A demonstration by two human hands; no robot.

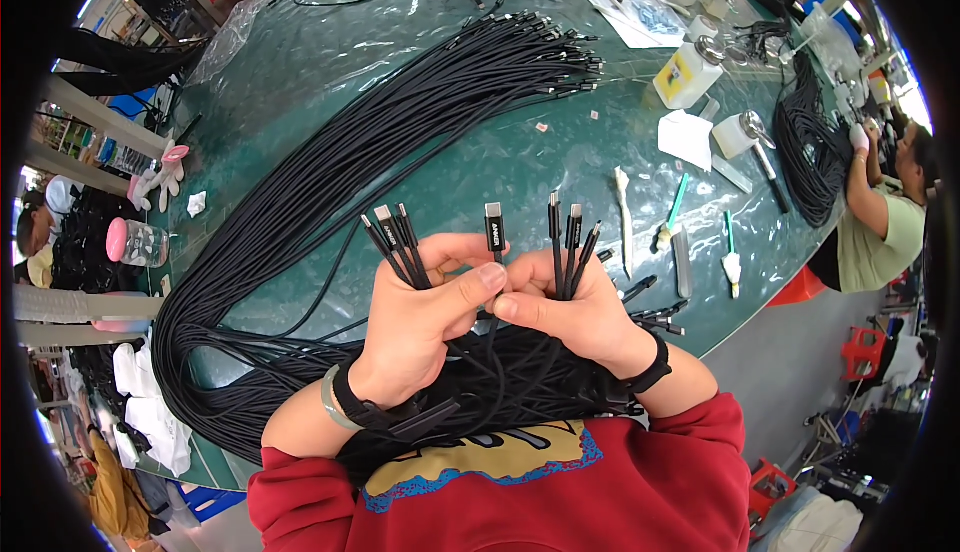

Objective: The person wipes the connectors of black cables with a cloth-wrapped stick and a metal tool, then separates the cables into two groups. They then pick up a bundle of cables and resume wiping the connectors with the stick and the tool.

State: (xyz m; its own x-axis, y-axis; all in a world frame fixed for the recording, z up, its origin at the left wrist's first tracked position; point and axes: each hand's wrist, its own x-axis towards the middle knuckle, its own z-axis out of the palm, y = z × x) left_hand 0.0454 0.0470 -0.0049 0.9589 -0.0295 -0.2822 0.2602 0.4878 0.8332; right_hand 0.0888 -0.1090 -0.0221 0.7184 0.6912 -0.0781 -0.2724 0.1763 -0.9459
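My left hand (420,317) is closed, with black USB cables (405,252) fanned out between its fingers, metal plugs up. More black USB cables (574,242) stand up out of my closed right hand (575,317). Between the two hands, thumbs and fingertips pinch one USB cable (494,230) just below its black plug housing, its metal tip pointing away from me. The lower lengths of these cables run down into a dark heap in front of my red sweatshirt. Fingers partly hide where the cables are gripped.
A long bundle of black cables (330,142) curves across the green table (480,157). To the right lie brushes (625,217), white bottles (690,72) and a paper sheet (685,139). A pink-lidded jar (138,242) stands left. At the right edge, a person (890,202) sits near another cable coil (808,142).
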